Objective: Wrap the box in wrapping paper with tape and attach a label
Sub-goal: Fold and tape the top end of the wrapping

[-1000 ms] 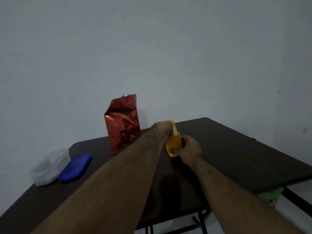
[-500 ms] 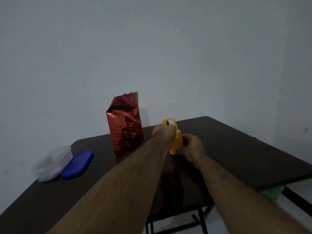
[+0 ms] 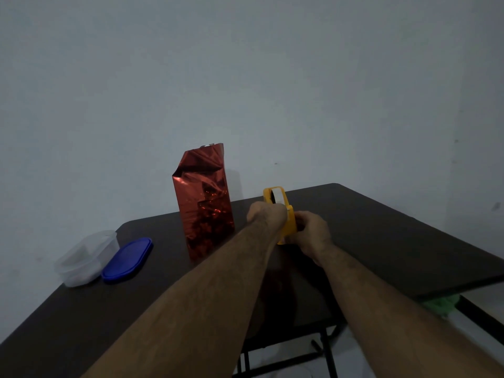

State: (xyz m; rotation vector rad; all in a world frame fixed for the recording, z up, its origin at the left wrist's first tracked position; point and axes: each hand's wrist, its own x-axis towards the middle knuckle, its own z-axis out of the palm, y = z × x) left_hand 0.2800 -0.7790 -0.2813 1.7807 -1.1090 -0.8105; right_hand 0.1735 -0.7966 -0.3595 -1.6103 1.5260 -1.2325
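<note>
Shiny red box [image 3: 204,203], yellow tape dispenser [image 3: 286,216], blue lid [image 3: 127,260].

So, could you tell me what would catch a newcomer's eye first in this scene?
Most striking is the tall box in shiny red wrapping paper, standing upright near the far edge of the dark table. Just right of it, the left hand and right hand together hold a yellow tape dispenser above the table. At far left sit a clear plastic container and its blue lid beside it.

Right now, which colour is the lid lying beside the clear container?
Blue. The lid shows best in the head view, left of the red wrapped box.
</note>
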